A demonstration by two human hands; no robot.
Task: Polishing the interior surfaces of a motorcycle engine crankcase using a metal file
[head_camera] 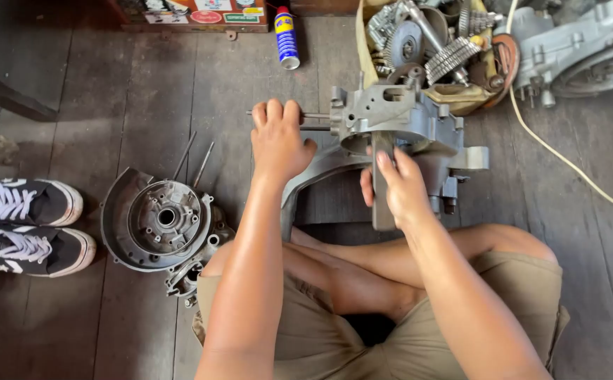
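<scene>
A grey metal engine case (419,127) stands on the wooden floor in front of my crossed legs. My left hand (277,139) is closed around thin steel studs (317,116) that stick out of the case's left side. My right hand (399,184) grips a flat dark metal bar (382,211) held upright against the front of the case. A curved grey part of the case (317,176) arcs down between my two hands.
A round grey engine cover (158,222) with two long studs lies at the left by my knee. Black-and-white sneakers (28,225) sit far left. A spray can (286,39), a bag of gears (436,49), another engine (588,53) and a pale cord (566,162) lie behind.
</scene>
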